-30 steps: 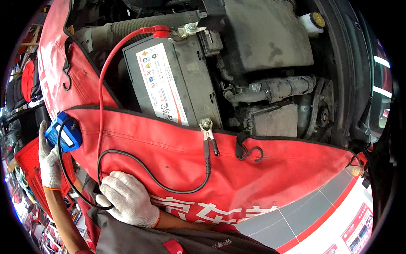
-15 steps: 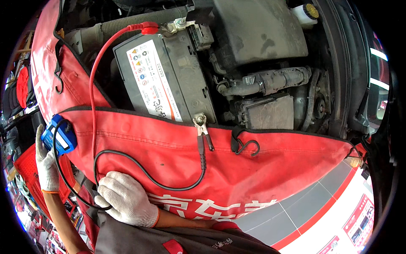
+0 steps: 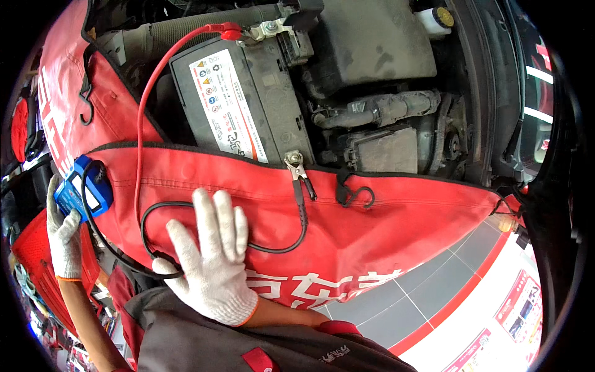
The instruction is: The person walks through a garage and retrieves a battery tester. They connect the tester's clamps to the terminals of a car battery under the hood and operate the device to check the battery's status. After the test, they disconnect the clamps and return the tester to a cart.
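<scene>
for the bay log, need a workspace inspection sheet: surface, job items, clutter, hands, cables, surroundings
Surface: red cover draped beside the battery
Job items: blue device; red clamp and metal clip at opposite ends of the battery
Clutter: hooked strap on the red cover; jumbled items at left rim, unidentifiable
Left hand: gloved, gripping the blue device
Right hand: gloved, fingers spread over the red cover; contact unclear
Cables: red cable runs from the red clamp onto the red cover; black cable from the metal clip passes behind the right hand
Surroundings: engine parts; grey tiled floor at lower right
</scene>
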`<state>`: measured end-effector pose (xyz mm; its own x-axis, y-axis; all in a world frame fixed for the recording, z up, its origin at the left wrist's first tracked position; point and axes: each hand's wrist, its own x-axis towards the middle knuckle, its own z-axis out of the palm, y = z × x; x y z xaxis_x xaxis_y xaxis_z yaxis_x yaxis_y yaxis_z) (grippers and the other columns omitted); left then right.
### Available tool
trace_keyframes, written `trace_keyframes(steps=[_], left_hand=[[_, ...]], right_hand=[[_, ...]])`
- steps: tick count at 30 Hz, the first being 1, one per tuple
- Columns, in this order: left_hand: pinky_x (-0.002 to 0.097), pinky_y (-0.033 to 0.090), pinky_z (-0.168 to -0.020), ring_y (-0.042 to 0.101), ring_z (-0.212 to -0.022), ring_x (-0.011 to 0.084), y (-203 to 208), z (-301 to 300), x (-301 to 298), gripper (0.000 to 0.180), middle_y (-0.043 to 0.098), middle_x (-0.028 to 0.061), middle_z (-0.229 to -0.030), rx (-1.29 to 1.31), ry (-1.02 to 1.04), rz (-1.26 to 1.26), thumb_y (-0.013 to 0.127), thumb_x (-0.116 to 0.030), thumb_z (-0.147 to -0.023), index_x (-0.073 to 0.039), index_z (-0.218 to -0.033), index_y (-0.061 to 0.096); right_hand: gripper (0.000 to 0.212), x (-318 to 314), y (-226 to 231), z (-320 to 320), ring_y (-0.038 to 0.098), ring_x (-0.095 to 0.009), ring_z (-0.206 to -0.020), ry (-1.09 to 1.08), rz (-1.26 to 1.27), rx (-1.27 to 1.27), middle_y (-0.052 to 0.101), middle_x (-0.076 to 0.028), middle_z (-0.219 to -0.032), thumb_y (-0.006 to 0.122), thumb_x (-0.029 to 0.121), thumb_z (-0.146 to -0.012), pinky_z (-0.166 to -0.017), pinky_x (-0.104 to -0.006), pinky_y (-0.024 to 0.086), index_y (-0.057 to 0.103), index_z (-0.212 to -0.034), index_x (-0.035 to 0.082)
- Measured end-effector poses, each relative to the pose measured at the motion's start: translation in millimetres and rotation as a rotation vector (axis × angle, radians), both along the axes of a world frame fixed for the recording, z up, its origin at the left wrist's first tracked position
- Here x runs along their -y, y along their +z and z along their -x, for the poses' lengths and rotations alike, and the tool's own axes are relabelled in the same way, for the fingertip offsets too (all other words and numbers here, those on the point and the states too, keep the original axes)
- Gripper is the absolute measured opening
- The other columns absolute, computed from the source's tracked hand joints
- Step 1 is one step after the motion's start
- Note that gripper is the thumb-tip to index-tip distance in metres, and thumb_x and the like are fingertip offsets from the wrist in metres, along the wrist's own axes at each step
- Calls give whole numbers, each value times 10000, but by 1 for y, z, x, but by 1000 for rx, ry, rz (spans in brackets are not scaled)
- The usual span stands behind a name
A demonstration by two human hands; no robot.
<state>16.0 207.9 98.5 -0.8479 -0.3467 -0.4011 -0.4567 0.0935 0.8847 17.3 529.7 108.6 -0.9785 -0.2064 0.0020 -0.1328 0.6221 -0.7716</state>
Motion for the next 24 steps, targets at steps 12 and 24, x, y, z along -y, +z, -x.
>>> trace_keyframes(steps=[12,24], left_hand=[[370,335,-1128,421,-1354,234,-6,1,-3,1022,405,115,-1489,2,-36,104,812,-446,-771,-36,-1532,265],[359,302,-1141,398,-1362,228,-11,5,10,911,390,114,-1488,43,-45,141,728,-482,-846,-46,-1518,294]], right_hand=[[599,-6,2,10,508,-403,-1203,89,-177,104,510,-244,-1316,613,485,-892,-1088,-578,296,540,-1293,45],[510,-8,0,15,543,-343,-1104,73,-137,124,541,-178,-1206,632,442,-881,-1062,-546,334,590,-1217,60]])
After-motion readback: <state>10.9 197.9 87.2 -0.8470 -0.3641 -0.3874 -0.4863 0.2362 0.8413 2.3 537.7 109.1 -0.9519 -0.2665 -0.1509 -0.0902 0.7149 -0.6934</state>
